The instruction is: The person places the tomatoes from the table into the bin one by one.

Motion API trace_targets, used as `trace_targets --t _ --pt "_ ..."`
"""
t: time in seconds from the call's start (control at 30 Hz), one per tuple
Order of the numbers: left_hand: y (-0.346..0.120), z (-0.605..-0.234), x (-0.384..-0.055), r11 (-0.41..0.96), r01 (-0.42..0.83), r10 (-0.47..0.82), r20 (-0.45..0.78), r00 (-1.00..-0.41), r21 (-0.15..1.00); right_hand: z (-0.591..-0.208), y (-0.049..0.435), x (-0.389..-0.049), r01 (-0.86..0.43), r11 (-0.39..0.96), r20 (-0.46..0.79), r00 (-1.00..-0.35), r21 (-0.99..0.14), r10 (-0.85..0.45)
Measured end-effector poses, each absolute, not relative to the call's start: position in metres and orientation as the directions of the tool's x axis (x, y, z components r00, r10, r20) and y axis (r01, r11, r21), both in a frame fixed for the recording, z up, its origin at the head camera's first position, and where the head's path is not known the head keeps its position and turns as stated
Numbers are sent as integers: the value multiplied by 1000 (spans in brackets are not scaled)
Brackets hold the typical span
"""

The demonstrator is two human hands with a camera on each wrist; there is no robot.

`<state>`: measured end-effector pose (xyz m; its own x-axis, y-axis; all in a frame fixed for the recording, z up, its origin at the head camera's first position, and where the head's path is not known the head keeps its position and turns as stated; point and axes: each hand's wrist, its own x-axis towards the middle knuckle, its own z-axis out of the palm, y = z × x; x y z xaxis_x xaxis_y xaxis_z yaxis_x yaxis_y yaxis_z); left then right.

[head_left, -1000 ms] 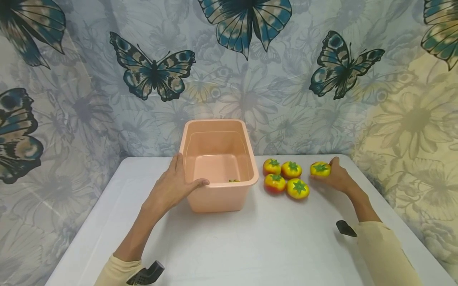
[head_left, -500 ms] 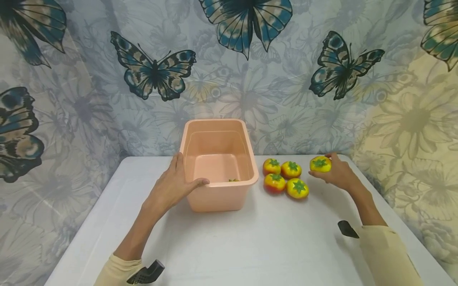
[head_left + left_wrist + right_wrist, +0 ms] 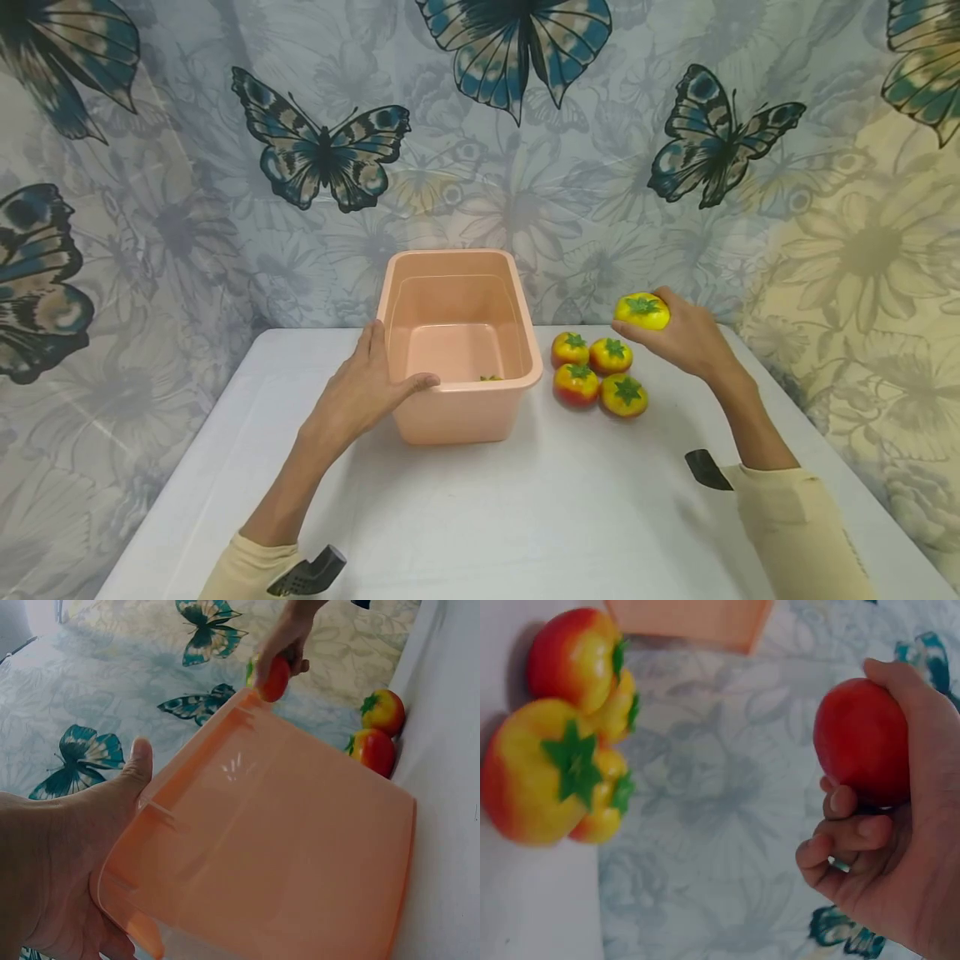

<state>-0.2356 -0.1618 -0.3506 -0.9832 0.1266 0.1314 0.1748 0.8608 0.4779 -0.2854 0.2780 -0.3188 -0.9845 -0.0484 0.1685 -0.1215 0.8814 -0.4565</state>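
Observation:
A peach plastic tub [image 3: 457, 417] stands on the white table. My left hand [image 3: 358, 385] grips its near left corner, the thumb over the front rim and the fingers along the left side. In the right hand [image 3: 693, 333] is a red-and-yellow tomato-like fruit [image 3: 642, 311] with a green star-shaped top, held above the table between thumb and fingers. Its red underside [image 3: 862, 742] shows in the right wrist view. Below and left of that hand, several similar fruits [image 3: 624, 396] sit in a cluster. A sliver of another fruit [image 3: 491, 378] shows inside the tub, mostly hidden by the front wall.
The white table [image 3: 510, 517] extends in front of the tub and fruits. A butterfly-and-flower patterned backdrop [image 3: 525, 200] rises directly behind the table's far edge and along both sides. Dark devices are strapped at both wrists, the left device [image 3: 307, 573] near the bottom edge.
My right hand has lifted the tomato-like fruit off the table at the right and carried it up and left, above the cluster's right side. The left hand and tub have stayed put.

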Motion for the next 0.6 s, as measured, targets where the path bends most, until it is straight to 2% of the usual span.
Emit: trace_targets --t 0.2,0.6 --pt "-163 -351 -236 858 177 124 140 -982 483 -302 250 -278 -138 864 172 -983 -485 -60" --pt "-163 -351 -236 854 177 134 122 -983 489 -291 197 -275 -240 845 166 -969 -477 -182"
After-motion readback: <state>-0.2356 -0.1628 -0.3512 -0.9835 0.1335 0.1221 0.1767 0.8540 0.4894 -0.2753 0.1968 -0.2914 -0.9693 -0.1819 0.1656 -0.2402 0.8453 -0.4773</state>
